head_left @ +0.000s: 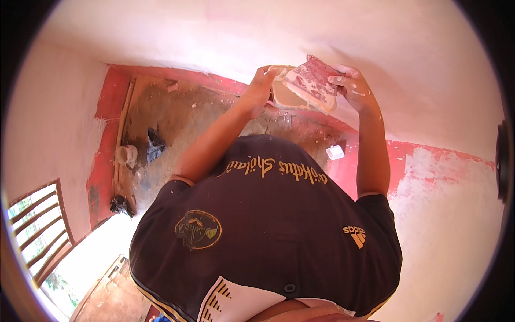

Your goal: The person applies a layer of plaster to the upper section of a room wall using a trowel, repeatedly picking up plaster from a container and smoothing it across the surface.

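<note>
Left hand [262, 85] clamped on open container [289, 100], beige inside; right hand [353, 87] gripping red-and-white smeared flat piece [315, 77] over it; pale bucket [127, 154] near floor's [179, 121] left edge.

At 1 o'clock, a red-smeared slab [315, 78] hides part of a pale-rimmed container [289, 98]; the contents cannot be told. At 12 o'clock, some fingers of the left hand [262, 85] are obscured. A dark object [502, 161] at 3 o'clock is cut off. A blue scrap [160, 318] at 7 o'clock, cropped below, is too small to identify.
</note>
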Action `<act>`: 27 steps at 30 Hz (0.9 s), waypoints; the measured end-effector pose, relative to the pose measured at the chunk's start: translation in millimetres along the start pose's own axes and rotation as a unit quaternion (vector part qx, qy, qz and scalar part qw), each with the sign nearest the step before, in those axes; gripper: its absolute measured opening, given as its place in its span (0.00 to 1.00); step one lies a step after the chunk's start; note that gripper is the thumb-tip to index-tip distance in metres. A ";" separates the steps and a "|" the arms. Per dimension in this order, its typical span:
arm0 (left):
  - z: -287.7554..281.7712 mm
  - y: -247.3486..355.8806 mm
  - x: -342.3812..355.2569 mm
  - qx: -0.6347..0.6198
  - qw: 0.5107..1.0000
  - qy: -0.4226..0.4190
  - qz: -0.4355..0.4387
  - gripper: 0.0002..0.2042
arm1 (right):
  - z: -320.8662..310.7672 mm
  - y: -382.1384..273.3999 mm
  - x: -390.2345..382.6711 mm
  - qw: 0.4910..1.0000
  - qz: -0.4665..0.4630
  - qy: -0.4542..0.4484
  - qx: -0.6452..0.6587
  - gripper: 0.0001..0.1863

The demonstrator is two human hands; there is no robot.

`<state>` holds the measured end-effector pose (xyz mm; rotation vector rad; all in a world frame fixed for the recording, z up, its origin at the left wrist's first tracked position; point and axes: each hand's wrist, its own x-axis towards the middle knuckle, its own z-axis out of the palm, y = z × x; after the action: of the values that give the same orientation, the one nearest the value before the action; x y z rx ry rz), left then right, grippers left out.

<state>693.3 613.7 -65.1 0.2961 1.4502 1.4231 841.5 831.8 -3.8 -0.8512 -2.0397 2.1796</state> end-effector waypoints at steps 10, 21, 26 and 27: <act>29.1 -4.5 2.2 -0.074 0.995 -0.046 0.056 0.25 | -29.6 13.0 -64.4 0.946 -0.113 0.092 0.289 0.24; 91.4 24.1 41.9 0.016 0.991 -0.131 0.033 0.25 | -56.7 12.1 -111.2 0.935 -0.123 0.276 0.185 0.33; 133.2 21.8 53.3 0.046 0.983 -0.178 0.023 0.26 | -89.1 17.0 -145.0 0.906 -0.211 0.256 0.261 0.28; 132.2 24.6 53.6 0.060 0.982 -0.175 0.026 0.26 | -85.7 16.5 -145.4 0.888 -0.252 0.244 0.296 0.26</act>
<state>760.7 739.0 -38.4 0.6331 1.2447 1.2523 1005.6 851.6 34.3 -0.6077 -1.0969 1.8573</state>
